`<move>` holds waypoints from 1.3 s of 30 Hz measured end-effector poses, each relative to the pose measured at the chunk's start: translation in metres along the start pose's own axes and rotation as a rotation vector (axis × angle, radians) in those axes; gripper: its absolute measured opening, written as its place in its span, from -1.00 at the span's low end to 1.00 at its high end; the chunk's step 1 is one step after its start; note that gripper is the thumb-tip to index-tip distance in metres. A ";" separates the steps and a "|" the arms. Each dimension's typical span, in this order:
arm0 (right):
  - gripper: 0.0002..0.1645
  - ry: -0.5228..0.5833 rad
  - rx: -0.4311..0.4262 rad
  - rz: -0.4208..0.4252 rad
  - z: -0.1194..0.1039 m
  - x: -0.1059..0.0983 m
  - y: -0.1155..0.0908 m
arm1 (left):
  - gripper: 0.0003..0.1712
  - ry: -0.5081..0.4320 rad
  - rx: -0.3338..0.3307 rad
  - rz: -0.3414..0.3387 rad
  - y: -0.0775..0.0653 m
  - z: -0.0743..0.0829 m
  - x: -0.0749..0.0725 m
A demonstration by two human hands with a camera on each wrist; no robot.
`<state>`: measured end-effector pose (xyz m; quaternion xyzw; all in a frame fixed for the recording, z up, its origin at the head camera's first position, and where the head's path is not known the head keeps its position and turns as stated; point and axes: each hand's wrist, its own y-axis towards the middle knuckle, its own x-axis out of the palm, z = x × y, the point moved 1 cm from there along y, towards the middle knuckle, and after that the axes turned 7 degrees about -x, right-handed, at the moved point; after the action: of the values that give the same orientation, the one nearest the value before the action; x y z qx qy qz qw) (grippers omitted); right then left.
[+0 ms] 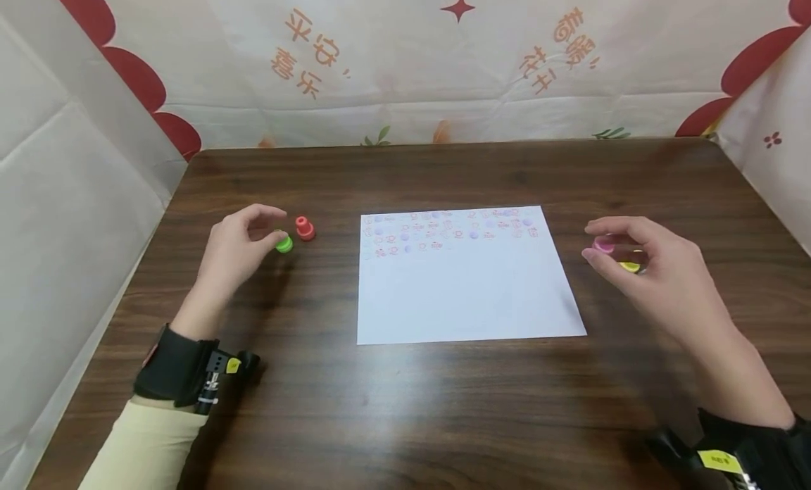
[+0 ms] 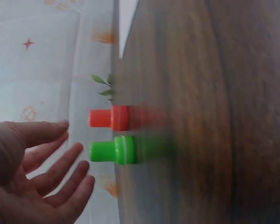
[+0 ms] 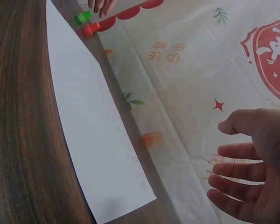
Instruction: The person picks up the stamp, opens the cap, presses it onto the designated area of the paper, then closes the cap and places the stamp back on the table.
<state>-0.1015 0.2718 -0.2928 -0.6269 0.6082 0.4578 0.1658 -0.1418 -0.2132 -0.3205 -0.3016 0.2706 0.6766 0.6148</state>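
Note:
In the head view my left hand hovers just left of a small green stamp, thumb and fingers spread apart. A red stamp stands right behind the green one. The left wrist view shows a gap between the fingertips and both upright stamps, green and red. On the far side of the paper, my right hand is held over a pink stamp and a yellow stamp, which it partly hides. Its fingers are loosely parted in the right wrist view and hold nothing.
A white sheet of paper lies mid-table between the hands, with rows of small red and purple prints along its upper part. The dark wooden table ends at a white patterned cloth hanging behind it.

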 end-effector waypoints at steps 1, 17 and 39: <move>-0.60 -0.007 -0.002 -0.002 0.000 0.001 0.000 | -0.62 0.032 -0.014 -0.010 0.001 -0.001 0.002; -0.61 0.003 -0.003 -0.065 -0.006 0.017 0.001 | -0.70 0.192 -0.145 -0.058 0.004 -0.007 0.008; -0.64 0.026 -0.051 -0.089 -0.015 0.028 0.002 | -0.78 0.226 -0.054 -0.052 -0.013 0.017 0.012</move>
<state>-0.1020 0.2431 -0.3057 -0.6631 0.5701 0.4573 0.1619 -0.1305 -0.1911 -0.3184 -0.3991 0.3121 0.6293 0.5894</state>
